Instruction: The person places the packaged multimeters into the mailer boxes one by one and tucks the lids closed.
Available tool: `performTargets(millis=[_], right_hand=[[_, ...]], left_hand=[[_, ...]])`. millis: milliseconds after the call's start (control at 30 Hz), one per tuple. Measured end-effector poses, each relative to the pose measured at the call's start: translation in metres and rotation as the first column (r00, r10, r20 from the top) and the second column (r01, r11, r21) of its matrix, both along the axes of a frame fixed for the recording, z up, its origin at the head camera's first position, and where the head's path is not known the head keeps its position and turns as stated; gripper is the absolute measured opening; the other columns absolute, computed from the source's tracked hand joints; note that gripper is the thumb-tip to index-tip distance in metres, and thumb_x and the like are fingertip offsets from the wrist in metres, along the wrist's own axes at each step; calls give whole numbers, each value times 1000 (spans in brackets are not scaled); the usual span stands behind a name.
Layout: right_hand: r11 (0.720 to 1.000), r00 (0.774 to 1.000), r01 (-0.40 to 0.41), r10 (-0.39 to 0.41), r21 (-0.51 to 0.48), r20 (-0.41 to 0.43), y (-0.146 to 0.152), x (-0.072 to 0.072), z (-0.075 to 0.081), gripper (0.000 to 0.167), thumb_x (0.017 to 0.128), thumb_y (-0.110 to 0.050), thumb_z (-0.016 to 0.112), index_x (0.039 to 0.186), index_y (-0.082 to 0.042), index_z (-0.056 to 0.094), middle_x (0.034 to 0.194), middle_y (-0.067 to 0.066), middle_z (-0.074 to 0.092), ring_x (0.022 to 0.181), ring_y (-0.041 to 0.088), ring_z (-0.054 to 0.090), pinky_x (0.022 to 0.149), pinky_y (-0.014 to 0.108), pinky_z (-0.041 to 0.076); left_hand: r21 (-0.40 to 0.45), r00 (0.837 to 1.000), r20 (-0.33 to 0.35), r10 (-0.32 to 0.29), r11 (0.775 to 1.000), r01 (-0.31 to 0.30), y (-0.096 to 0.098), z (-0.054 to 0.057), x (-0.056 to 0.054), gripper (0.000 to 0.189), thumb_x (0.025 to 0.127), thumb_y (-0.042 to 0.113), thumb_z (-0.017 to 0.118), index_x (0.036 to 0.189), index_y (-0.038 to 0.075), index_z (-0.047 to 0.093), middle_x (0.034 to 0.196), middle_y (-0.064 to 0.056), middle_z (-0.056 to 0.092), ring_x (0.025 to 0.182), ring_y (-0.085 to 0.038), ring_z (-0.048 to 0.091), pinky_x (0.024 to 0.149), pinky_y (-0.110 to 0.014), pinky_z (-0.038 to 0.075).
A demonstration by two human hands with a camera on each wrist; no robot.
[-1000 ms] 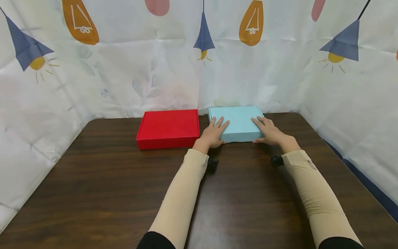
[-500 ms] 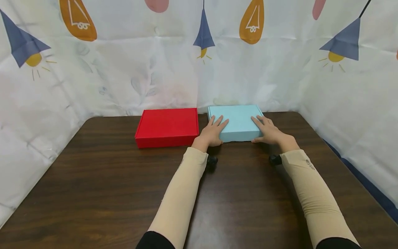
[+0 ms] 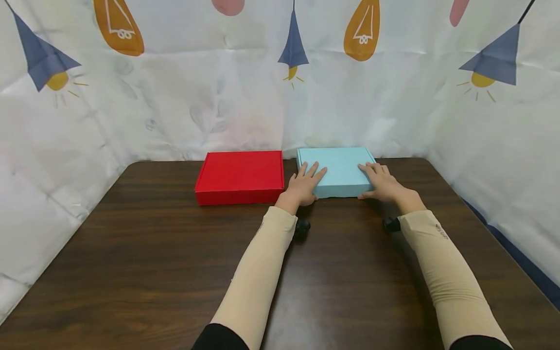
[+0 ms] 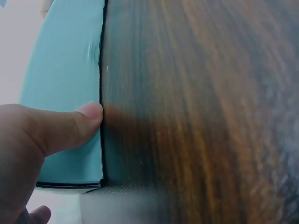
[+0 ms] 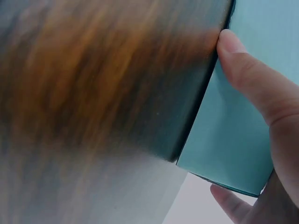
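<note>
A closed light blue box (image 3: 339, 163) lies flat at the far edge of the dark wooden table. My left hand (image 3: 300, 188) rests on its left front corner, straight fingers spread over the lid. In the left wrist view, the left thumb (image 4: 77, 126) lies along the box's front face, its tip at the bottom edge. At the right front corner is my right hand (image 3: 383, 183), fingers reaching onto the lid and right side. The right thumb (image 5: 247, 70) touches the front face in the right wrist view. Parts of the other fingers are hidden in both wrist views.
Left of the blue box, a closed red box (image 3: 240, 177) lies flat, close beside my left hand. A white curtain (image 3: 245, 107) with printed lamps and bulbs hangs behind the table (image 3: 153, 253). Beige sleeves (image 3: 258, 267) cover both forearms.
The head view has shifted slightly, so the scene sits a little further right. My hands stay on the blue box, which has not visibly moved. The right fingers sit slightly closer together.
</note>
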State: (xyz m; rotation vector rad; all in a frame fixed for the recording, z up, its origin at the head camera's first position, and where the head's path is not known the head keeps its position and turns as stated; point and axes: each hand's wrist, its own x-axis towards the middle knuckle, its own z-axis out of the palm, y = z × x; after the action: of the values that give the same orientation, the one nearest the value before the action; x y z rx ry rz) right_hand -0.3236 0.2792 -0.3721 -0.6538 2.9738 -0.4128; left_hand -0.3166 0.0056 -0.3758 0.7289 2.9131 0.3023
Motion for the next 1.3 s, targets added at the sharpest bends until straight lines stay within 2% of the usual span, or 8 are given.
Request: performTargets(millis=[300,467,667,800,967,1100,1300], right_hand=[[1000,1000,-8,8,-1,10,-2,0,0,99,91,-24,80,160,5,15,161,34,8,144,54,10,108,70,25],[1000,1000,-17,17,-15,8,-2,2,1,100,90,-25,81,161,3,16,161,33,8,144,54,9,108,70,25],[1000,1000,-2,3,-23,12,3,6,3,102,89,-26,83,161,3,17,161,33,9,144,55,10,108,72,23],[1000,1000,-9,9,-18,30,5,8,6,100,92,-25,80,161,3,13,163,33,5,147,55,4,110,73,19],[999,997,-34,35,-21,73,2,8,9,98,96,-25,74,163,1,8,166,30,-2,151,52,-6,112,75,14],[999,995,-32,33,-10,93,2,8,9,98,97,-26,74,163,1,7,166,30,-5,151,50,-8,113,74,12],[996,994,-63,68,-60,86,9,8,4,93,98,-28,72,163,1,12,166,31,-3,151,50,-7,114,72,11]], left_hand=[[13,1000,2,-6,1000,6,-3,-1,0,91,98,22,70,167,24,10,173,-2,-2,157,-30,-8,123,-54,17],[18,1000,-7,12,1000,-12,-4,-1,0,90,97,20,70,166,26,12,173,-1,0,157,-29,-6,122,-53,19],[-26,1000,-17,-3,1000,2,3,-1,0,92,98,36,68,167,26,9,173,-2,-2,157,-31,-6,122,-55,19],[-77,998,-54,-11,997,7,5,4,2,90,99,44,64,167,25,8,173,-4,0,157,-33,-3,121,-56,21],[-116,999,-44,11,993,-16,3,8,7,92,99,46,63,167,23,6,172,-8,-2,156,-34,-3,121,-56,20],[-138,999,-36,-17,990,12,2,9,10,92,99,47,63,167,21,6,172,-11,-1,156,-35,-2,121,-56,19],[-191,997,-57,-54,981,43,-5,8,14,87,100,50,60,167,23,11,172,-9,6,156,-34,5,122,-56,19]])
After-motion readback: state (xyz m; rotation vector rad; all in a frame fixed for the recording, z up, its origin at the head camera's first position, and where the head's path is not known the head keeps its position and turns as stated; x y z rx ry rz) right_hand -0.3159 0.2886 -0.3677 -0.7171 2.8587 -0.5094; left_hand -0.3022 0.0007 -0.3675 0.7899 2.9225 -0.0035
